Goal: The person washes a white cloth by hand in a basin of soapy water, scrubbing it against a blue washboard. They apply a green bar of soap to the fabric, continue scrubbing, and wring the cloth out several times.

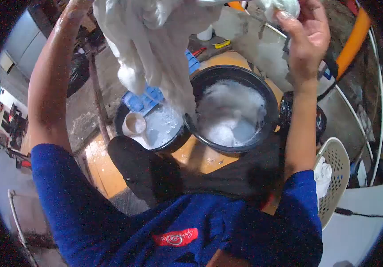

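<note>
Wet tan boards (100,167) hold a sudsy black basin (271,111) below the right fingers (293,27) — closed on white cloth (156,49); left hand's (80,6) grip — can't tell.

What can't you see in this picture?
From the head view:
- Left hand: mostly cut off by the top edge.
- White cloth: its top is cut off by the top edge, so I can't tell its whole shape.
- Big black tub: foam hides its bottom.
- Words on the blue shirt: too small and blurred to read surely.
</note>
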The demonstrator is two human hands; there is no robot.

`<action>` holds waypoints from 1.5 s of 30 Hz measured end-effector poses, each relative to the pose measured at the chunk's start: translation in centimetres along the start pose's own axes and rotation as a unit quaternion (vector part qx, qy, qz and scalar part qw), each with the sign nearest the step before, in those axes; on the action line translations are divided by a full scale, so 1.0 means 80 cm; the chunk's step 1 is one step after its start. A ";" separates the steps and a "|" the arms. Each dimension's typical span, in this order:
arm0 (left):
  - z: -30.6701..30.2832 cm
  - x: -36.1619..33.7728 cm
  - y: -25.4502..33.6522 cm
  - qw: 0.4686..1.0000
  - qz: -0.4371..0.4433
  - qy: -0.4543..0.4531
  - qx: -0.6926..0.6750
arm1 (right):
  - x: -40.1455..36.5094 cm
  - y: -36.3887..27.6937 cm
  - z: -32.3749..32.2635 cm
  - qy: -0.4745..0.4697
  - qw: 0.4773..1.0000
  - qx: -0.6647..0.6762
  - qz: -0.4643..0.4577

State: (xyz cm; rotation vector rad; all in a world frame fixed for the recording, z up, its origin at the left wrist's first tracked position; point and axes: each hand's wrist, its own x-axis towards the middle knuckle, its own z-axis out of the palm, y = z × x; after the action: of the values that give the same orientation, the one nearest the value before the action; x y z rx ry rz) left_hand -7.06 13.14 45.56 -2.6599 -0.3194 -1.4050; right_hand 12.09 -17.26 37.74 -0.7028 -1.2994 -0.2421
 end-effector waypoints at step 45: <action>0.223 -0.403 -0.026 0.803 -0.439 -0.249 -0.316 | -0.212 0.359 0.226 -0.497 0.678 0.092 0.533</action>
State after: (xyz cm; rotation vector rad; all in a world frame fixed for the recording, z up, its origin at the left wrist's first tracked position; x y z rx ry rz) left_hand -10.89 14.51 8.90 -3.6599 -1.5624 -0.9812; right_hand 8.48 12.07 13.95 -1.3843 -1.6111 1.4106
